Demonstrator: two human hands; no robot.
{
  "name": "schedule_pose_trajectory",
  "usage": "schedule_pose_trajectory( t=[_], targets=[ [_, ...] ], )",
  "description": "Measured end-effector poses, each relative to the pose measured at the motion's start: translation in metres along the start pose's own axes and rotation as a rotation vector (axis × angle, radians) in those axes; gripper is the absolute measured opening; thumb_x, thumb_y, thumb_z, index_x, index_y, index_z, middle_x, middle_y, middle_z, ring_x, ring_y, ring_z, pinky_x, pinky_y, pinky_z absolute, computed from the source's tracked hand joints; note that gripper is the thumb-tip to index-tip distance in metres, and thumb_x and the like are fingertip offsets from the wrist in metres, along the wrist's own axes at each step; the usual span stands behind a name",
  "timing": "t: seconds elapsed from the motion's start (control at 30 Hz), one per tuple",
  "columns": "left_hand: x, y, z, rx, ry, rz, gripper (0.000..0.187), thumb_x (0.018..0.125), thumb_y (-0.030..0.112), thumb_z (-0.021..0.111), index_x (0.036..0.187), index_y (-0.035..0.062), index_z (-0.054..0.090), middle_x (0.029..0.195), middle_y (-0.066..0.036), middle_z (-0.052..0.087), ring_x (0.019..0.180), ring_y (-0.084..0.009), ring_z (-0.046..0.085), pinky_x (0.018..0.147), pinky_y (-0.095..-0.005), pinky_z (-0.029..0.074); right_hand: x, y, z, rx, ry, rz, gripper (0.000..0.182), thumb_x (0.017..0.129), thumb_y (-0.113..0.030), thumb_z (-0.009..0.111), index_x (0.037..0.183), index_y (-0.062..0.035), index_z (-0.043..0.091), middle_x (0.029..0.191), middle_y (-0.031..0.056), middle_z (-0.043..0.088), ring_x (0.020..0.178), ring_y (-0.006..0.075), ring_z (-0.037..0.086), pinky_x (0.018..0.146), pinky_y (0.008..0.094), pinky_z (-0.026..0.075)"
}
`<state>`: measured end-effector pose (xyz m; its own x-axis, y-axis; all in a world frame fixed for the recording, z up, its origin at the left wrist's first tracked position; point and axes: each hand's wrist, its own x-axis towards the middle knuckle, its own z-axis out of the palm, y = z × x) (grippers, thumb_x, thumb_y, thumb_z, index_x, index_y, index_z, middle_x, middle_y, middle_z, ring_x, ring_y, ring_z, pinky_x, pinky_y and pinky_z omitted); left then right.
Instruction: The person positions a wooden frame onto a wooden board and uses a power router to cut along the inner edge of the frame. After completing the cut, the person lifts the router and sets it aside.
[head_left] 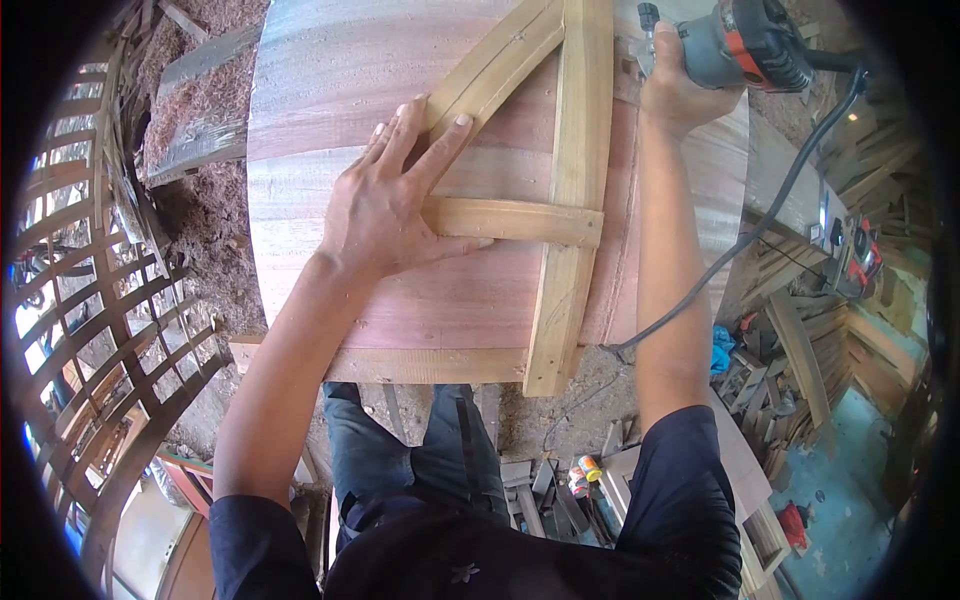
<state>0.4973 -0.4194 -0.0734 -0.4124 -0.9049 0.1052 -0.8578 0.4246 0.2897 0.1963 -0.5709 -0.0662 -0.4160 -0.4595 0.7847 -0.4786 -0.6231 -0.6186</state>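
My left hand [385, 195] lies with fingers spread on a wooden frame of joined strips, its fingertips on the diagonal strip [495, 75] and its thumb beside the short crosspiece [515, 220]. A long upright strip [580, 130] joins both. Under the frame is a wide pinkish wood panel [400, 310]. At the upper right, my right hand [680, 85] is closed round a grey and black power tool [710, 50] with a red band. The tool's lower end is near the panel's right edge; its contact with the wood cannot be made out.
A black cord [790, 185] runs from the tool down across my right forearm. Wood shavings [215, 200] and a slatted rack [100, 260] are at the left. Scrap wood [800, 350] and another red tool [865, 255] lie at the right. Small cans [588, 470] stand below the panel.
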Motion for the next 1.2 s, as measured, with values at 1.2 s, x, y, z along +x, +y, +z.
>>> schedule_pose_trajectory(
  t=[1.2],
  targets=[
    [0.002,0.003,-0.009,-0.048,-0.083,-0.040,0.127,0.053,0.073,0.092,0.162,0.0341,0.040,0.160,-0.026,0.043,0.137,-0.0499,0.054,0.110,-0.0513,0.055,0.019,0.025,0.019,-0.079,-0.021,0.016,0.065,0.068,-0.017,0.095,0.116,0.0044,0.057,0.100,0.0104,0.070,0.088,0.0221,0.071,0.083,0.0341,0.057]
  ],
)
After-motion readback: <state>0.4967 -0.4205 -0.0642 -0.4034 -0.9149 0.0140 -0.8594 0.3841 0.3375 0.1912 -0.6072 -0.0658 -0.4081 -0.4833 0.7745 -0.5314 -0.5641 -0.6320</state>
